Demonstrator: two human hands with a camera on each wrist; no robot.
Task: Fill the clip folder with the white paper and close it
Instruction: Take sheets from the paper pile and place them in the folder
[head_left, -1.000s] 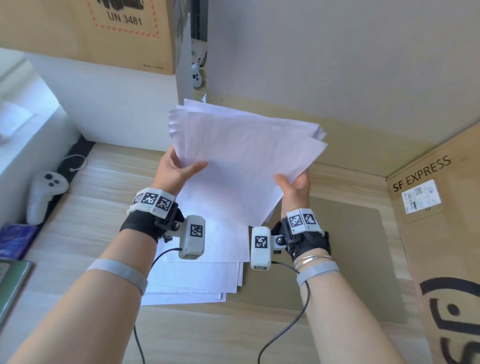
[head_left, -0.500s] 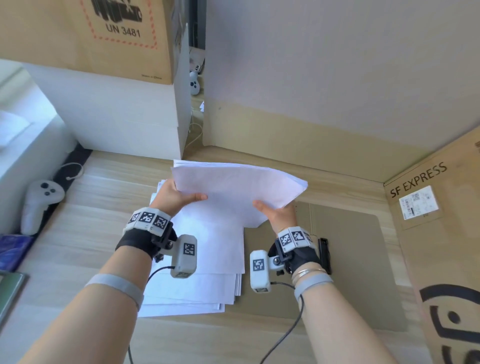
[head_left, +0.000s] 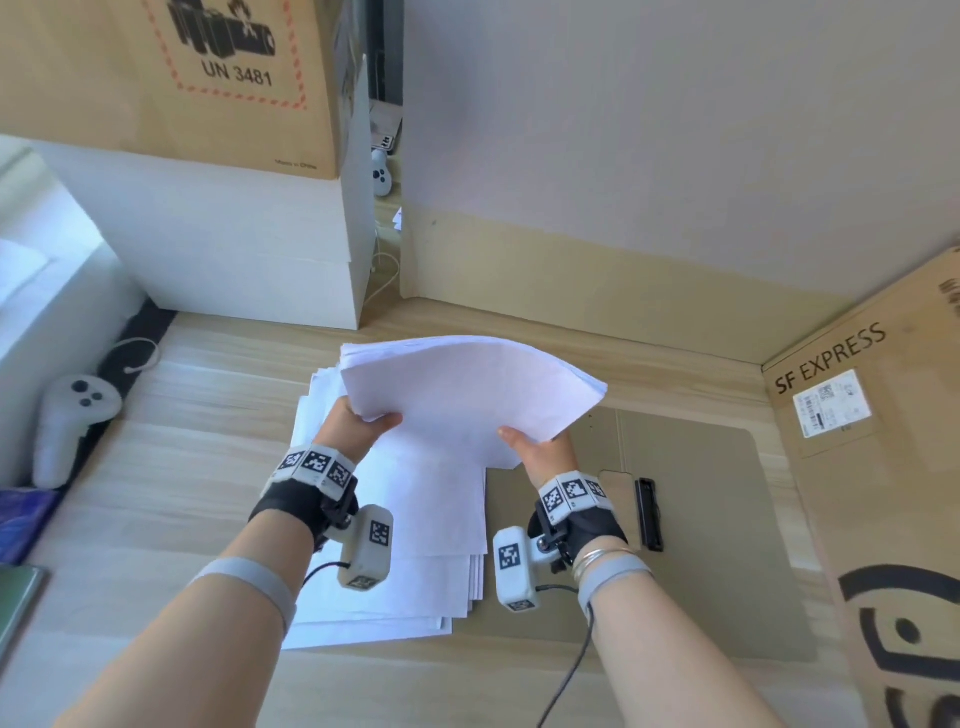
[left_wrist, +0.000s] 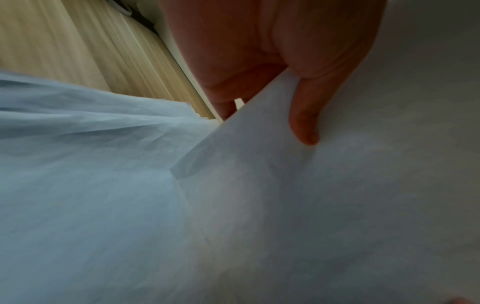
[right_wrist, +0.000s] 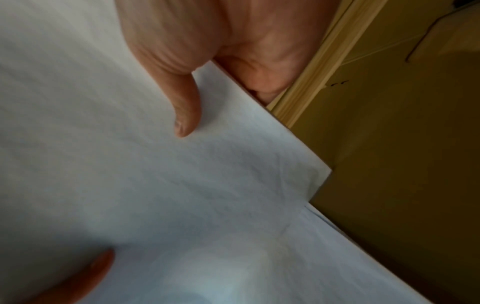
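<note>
left thumb (left_wrist: 306, 115) lies flat on top of the sheaf (head_left: 467, 395), fingers tucked underneath, so the left hand (head_left: 358, 423) pinches the near left corner; right thumb (right_wrist: 185, 107) does the same on the near right corner, the right hand (head_left: 545, 452) clamped with fingers out of sight below. the sheaf is white, several sheets thick, bowed upward in the middle like a low arch, its far edges fanned a little and not squared. it hangs in the air above the desk (head_left: 182, 467), over the far end of a loose pile (head_left: 415, 545) of more white paper lying flat, sheets splayed at the near edge. just right of the pile lies the folder (head_left: 701, 519), brown, spread open and flat, with its black clip (head_left: 649, 514) running along the inside near the right wrist; the pile's right edge overlaps the folder's left part. the folder's right half is bare. a cardboard box (head_left: 883, 493) stands tight against the folder's right side, the wall (head_left: 649, 156) closes the far side, a white box (head_left: 234, 249) sits at far left, and a white controller (head_left: 72, 421) rests well off to the left at the desk's edge.
</note>
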